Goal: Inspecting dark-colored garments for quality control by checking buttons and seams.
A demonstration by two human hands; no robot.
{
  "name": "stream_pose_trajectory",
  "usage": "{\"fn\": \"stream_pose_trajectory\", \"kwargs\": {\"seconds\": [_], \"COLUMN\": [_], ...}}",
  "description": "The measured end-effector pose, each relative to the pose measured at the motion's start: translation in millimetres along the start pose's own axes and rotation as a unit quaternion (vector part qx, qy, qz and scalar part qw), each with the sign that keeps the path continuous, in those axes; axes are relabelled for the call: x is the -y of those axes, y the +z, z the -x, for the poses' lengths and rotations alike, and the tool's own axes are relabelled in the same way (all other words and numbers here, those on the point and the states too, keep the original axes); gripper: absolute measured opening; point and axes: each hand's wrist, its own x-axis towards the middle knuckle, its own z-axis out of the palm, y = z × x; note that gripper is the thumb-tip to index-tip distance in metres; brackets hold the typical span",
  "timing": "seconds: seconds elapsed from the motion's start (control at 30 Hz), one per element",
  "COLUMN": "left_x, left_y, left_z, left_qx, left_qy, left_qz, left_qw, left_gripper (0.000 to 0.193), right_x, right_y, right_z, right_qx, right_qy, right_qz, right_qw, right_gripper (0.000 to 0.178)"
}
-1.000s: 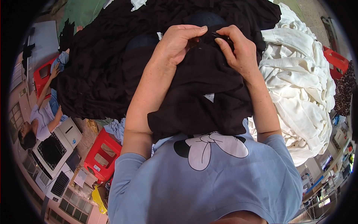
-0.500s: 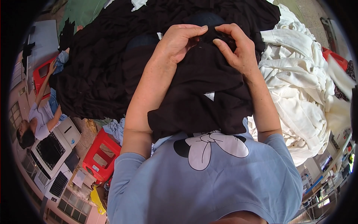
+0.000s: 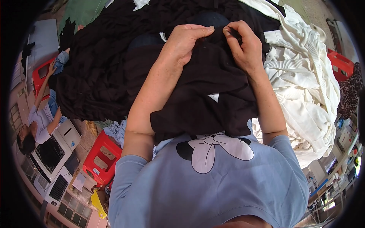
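Observation:
A black knitted garment (image 3: 220, 78) lies bunched over my lap and runs up to both hands, with a small white triangle showing on it. My left hand (image 3: 182, 43) is closed on the cloth near its far edge, thumb stretched along the top and fingers curled beneath, mostly hidden. Just to the right, my right hand (image 3: 245, 47) pinches black cloth between thumb and forefinger. A narrow gap separates the two thumbs. Behind them a dark blue rounded thing (image 3: 210, 19) shows among the black cloth.
A large heap of black garments (image 3: 95, 76) spreads left and ahead. White knitted garments (image 3: 292, 87) are piled on the right. Red plastic stools (image 3: 102, 157) stand at lower left, with another red one (image 3: 339, 65) far right. A person (image 3: 40, 117) works at the left.
My right thumb and forefinger have come together in a pinch, and the hands are slightly farther apart. At the right, white cloth that was blurred in the air now lies across the white pile.

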Motion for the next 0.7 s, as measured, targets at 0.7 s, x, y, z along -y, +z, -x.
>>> {"fn": "stream_pose_trajectory", "kwargs": {"seconds": [0.7], "left_x": [0], "left_y": [5], "left_z": [1], "left_qx": [-0.014], "left_qy": [0.003], "left_qz": [-0.009], "left_qw": [1.000], "left_gripper": [0.017], "right_x": [-6], "right_y": [1], "right_z": [10], "right_qx": [0.010], "right_qy": [-0.121], "right_qz": [0.139], "right_qw": [0.983], "right_gripper": [0.012]}}
